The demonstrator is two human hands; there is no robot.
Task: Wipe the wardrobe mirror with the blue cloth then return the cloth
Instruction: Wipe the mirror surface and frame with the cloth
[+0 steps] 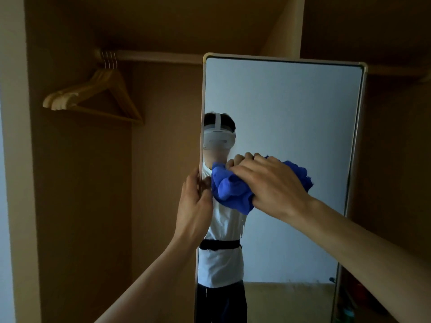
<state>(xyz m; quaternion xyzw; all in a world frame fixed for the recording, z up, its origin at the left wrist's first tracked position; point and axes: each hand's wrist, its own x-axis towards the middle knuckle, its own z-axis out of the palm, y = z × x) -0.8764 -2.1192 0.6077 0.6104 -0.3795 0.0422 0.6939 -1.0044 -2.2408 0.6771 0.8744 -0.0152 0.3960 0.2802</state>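
Nearest the lens: right forearm, entering from the lower right and ending in the right hand [268, 185] at mid-height of the mirror [291, 108]. Fingers bunched over the blue cloth [231, 190], gripping it and pressing it against the glass. Cloth crumpled, not folded; spilling out past the knuckles on the far side and below the thumb on the near side.

Left forearm entering from the bottom centre. Left hand [196, 201] clamped on the left edge of the mirror frame [203, 94], fingers curled round it, just beside the cloth and at about the same height. Judged as a steadying hold against the push of the wipe.

Mirror upright, long axis vertical, standing in the wardrobe [163, 136] opening. Cloth positioned toward the left side of the glass, touching it; bare glass extending well above, below and to the right. Wiped and unwiped areas not distinguishable.

Step in hand, as judged: wiping, part-way. For the next stroke, move away from the left hand: across to the right edge, or up and down along the long axis. Hold the frame firm while pressing; avoid running the cloth into those fingers.

Beyond, to the left: wooden hangers [63, 97] on a rail [158, 55]. Return place for the cloth not in view.
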